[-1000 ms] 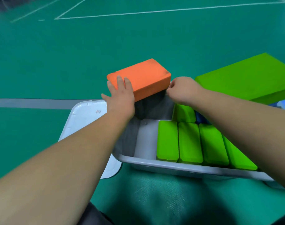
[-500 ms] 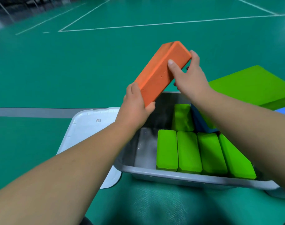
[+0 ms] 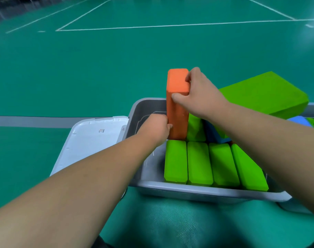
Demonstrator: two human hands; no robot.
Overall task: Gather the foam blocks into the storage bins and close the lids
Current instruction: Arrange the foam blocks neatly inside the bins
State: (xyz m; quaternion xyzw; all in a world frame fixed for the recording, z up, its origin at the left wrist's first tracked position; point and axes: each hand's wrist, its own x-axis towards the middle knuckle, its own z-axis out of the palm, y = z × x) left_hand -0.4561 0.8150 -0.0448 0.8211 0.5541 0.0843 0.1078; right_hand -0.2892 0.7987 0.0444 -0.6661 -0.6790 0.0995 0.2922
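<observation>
A green sports-court floor (image 3: 99, 68) with white lines (image 3: 170, 25) and a grey strip (image 3: 27, 120) stretches away from you. Your right grip (image 3: 201, 97) clasps the top of an orange foam block (image 3: 176, 108), which stands upright at the far side of the grey bin (image 3: 197, 191). Your left grip (image 3: 154, 127) holds its lower side.

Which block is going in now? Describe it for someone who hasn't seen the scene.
Find the grey bin beside its white lid. Near its far wall, the left hand and right hand hold the orange block upright. Unlike the green blocks packed low beside it, it is orange and sticks up above the rim.
</observation>
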